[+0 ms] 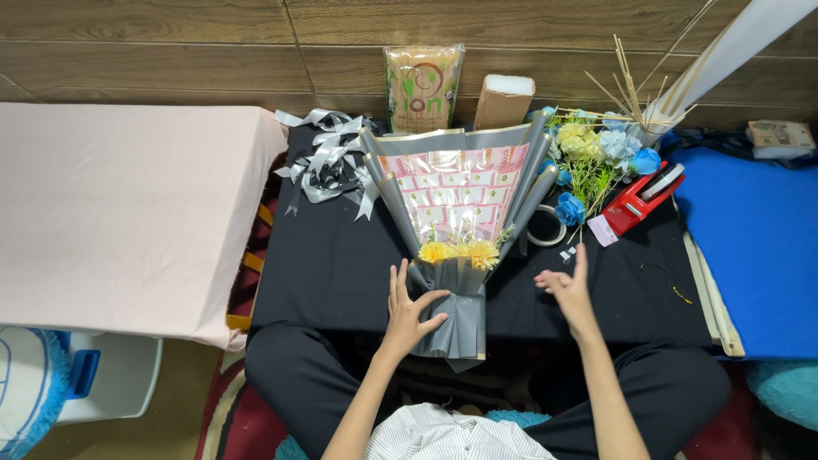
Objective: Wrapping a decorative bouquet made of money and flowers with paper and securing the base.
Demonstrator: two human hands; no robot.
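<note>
On the black table (341,273), near its front edge, we see the bouquet (456,230) lying flat, its grey wrapping fanned toward the far wall and two yellow flowers (460,252) at its neck. Our left hand (409,311) rests on the left side of the gathered grey stem, fingers spread wide, thumb touching the paper. Our right hand (567,290) hovers just right of the bouquet, open, holding nothing. Far left lies a heap of silver ribbon (328,162); to the right, a tape roll (545,228), blue flowers (596,162) and a red tape dispenser (643,198).
</note>
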